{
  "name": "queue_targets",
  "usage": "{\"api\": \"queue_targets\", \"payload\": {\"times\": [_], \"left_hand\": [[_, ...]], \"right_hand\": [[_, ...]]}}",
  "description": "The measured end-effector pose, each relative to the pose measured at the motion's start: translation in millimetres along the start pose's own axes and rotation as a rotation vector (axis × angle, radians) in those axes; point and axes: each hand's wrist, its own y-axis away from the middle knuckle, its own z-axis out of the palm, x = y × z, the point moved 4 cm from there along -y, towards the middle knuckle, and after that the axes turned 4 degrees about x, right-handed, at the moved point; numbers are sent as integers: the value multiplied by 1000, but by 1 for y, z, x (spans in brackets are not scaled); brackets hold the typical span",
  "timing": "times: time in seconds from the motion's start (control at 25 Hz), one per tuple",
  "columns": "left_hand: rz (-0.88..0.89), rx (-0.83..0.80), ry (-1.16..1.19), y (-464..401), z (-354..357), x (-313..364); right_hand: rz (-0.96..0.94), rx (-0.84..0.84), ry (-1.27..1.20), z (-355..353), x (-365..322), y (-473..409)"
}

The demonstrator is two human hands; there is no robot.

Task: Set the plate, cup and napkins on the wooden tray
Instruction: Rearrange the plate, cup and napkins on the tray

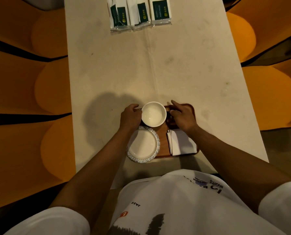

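White ceramic cup (153,114) at frame centre feels slick, breakable; my left hand (131,117) curls round its side, right hand (183,117) spread empty.

Wooden tray (190,107): brown, rounded corners, flat on the pale table near the person's edge. White cup (153,114): round, upright, empty, glossy inside, at the tray's far-left part, its rim overlapping the plate's far edge in this view. Plate (143,144): white, round, fluted rim, empty, at the tray's near-left, its left and near edges hanging past the tray edge. Napkins (182,142): white, folded square stack, flat on the tray's near-right, slightly skewed, just beside the plate, apart from it.
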Motion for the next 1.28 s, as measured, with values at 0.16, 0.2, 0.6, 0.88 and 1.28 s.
{"api": "queue_targets", "payload": {"times": [0.16,0.2,0.6,0.88,1.28], "left_hand": [[404,266,-288,31,-3,8],[514,264,-313,42,5,7],[571,-198,-619,119,110,-60],[361,-108,-553,128,128,-58],[374,52,-622,114,117,-36]], "right_hand": [[-80,187,230,-29,11,14],[-82,217,278,-35,18,19],[-75,6,748,-43,69,63],[-204,-90,900,-54,66,49],[-290,-118,1002,-68,74,42]]}}
